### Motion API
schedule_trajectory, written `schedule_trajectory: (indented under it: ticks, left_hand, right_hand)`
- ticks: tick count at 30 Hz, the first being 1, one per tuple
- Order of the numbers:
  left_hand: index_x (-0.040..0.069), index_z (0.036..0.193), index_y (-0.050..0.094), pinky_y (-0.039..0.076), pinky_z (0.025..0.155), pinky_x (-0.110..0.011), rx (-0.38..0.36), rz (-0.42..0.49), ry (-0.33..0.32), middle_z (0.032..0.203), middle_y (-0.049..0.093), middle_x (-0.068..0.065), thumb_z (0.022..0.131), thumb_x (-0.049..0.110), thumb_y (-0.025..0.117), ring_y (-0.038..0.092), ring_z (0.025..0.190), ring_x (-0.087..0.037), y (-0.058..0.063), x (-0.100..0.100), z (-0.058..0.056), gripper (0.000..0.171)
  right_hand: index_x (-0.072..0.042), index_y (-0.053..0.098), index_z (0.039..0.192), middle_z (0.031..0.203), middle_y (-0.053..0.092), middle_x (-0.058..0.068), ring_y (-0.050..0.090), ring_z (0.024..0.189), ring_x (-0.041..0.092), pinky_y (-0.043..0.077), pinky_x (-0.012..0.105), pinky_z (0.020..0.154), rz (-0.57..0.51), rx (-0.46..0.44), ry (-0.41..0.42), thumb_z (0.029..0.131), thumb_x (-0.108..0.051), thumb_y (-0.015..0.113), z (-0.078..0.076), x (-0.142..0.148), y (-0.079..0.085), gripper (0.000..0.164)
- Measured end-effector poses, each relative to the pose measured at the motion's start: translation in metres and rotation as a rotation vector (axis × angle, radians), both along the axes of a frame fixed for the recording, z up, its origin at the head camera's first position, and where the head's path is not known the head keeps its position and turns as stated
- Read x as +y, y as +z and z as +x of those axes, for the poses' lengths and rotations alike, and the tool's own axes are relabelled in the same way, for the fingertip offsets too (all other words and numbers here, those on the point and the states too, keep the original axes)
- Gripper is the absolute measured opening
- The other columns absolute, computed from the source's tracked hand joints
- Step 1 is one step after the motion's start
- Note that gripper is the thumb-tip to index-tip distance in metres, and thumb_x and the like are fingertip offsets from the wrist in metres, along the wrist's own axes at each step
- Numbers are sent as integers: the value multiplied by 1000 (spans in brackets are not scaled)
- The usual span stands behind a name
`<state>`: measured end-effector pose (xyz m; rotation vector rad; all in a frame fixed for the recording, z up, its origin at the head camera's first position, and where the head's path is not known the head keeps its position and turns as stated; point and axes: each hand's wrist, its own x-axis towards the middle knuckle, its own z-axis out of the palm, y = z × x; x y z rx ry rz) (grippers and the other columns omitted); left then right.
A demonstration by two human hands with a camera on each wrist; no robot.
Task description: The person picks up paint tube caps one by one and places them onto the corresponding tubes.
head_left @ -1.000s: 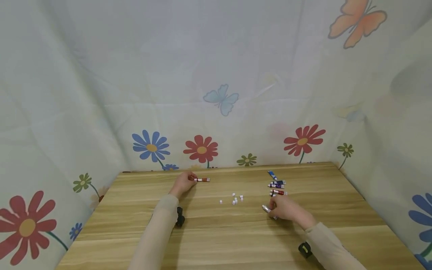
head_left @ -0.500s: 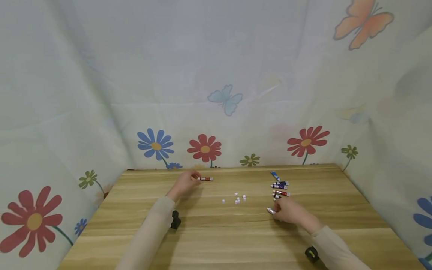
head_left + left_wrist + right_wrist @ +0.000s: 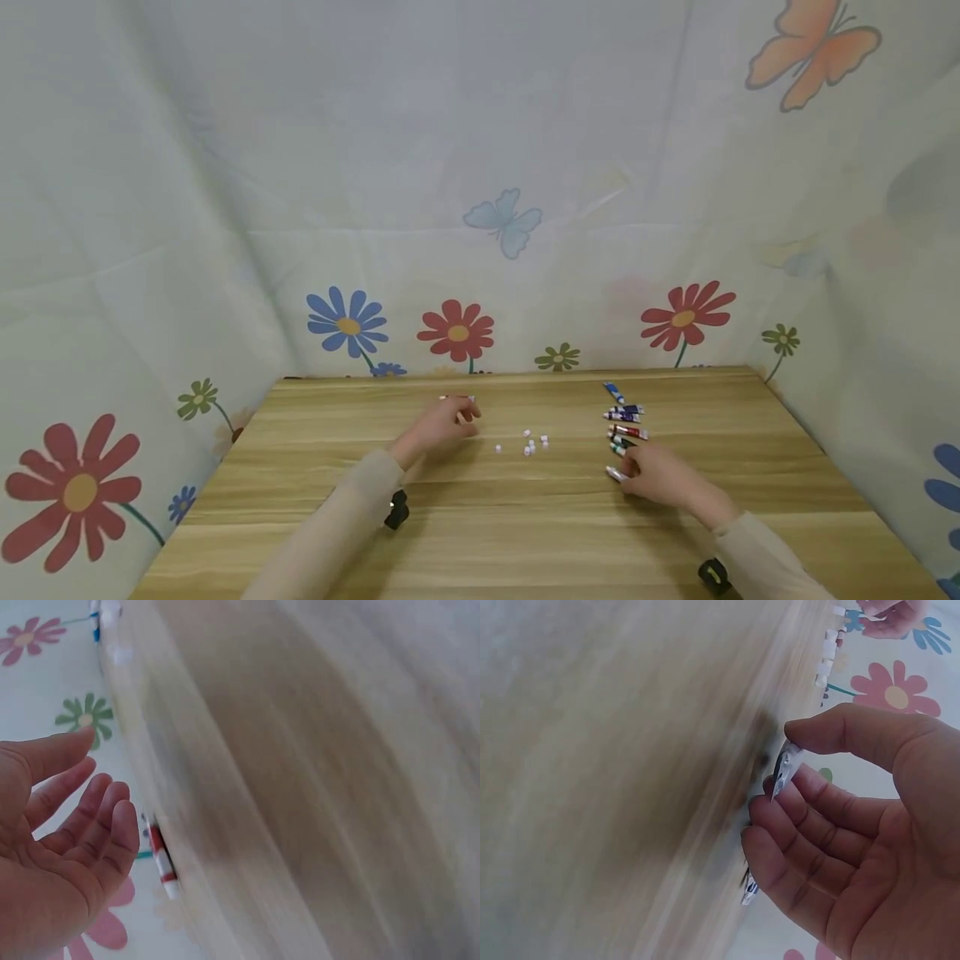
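Note:
Loose and empty, my left hand (image 3: 442, 425) hovers over the table just in front of an orange-red paint tube (image 3: 448, 397). The left wrist view shows this tube (image 3: 160, 855) lying beyond the fingertips. My right hand (image 3: 663, 477) pinches a silver paint tube (image 3: 615, 473) between thumb and fingers. In the right wrist view the tube's flat end (image 3: 784, 769) shows at the thumb tip. Beside the right hand lie a green-banded tube (image 3: 618, 448), partly hidden, and a red tube (image 3: 633, 432).
Several small white pieces (image 3: 528, 446) are scattered mid-table. Behind the red tube lie a purple tube (image 3: 621, 417), a dark blue tube (image 3: 633, 408) and a blue tube (image 3: 613, 392). A flower-printed cloth (image 3: 390, 250) hangs around the wooden table (image 3: 510, 533).
My left hand has let go of the orange-red tube and moved right and nearer. The right hand keeps its silver tube, which has turned slightly. The head view has shifted a little.

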<state>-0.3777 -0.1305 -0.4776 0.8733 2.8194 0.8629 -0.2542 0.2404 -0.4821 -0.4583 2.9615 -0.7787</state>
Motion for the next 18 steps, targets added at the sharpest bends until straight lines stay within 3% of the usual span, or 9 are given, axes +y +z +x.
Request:
schedule_trajectory:
  ticks: [5,11,18]
  left_hand:
    - [1,112,68,51,79,-37,-14,-19,-88,93,66,-2,93,11,71,61,85,-16,-5,14,8,22]
    - [6,113,68,52,82,-36,-26,-99,-117,96,67,-1,94,16,73,60,87,-14,-4,29,20,22]
    - [6,108,69,51,80,-33,58,-169,-178,93,67,-2,92,14,74,60,84,-13,-9,36,22,19]
  right_hand:
    - [-10,63,79,67,54,-5,49,58,10,41,26,51,7,0,7,80,-9,78,2,1,1,15]
    - [-10,63,76,66,53,-7,47,57,8,40,25,51,12,23,47,79,-9,77,1,4,-2,14]
    - [-11,63,76,66,53,-7,47,57,8,40,26,51,20,20,42,80,-10,77,2,3,-2,14]
